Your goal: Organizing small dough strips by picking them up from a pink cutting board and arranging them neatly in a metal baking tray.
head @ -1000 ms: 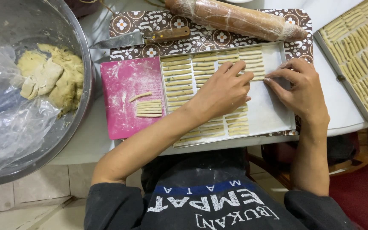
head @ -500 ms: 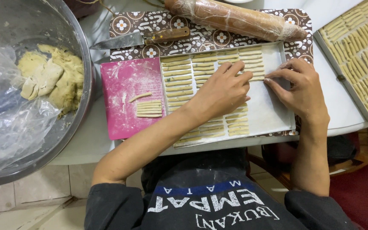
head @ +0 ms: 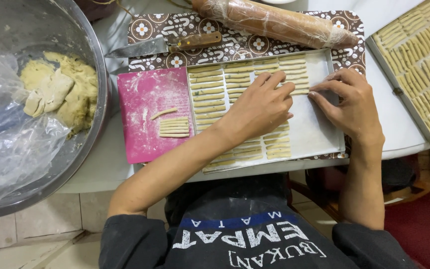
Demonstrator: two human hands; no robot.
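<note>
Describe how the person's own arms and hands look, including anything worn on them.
Both forearms are bare from about the elbow down. Dark charcoal sleeves are pushed up above the elbows, part of a dark top with pale lettering and a blue stripe across the chest. The left hand and the right hand wear no gloves; no rings, watch or bracelet show.

Your tray (head: 319, 134) is matt metal; at 9 o'clock a floury pink plastic board (head: 145, 99), then a shiny steel bowl (head: 100, 84).

White table (head: 399, 134) carries a patterned mat (head: 235, 47); steel bowl (head: 93, 129); perhaps two trays.
</note>
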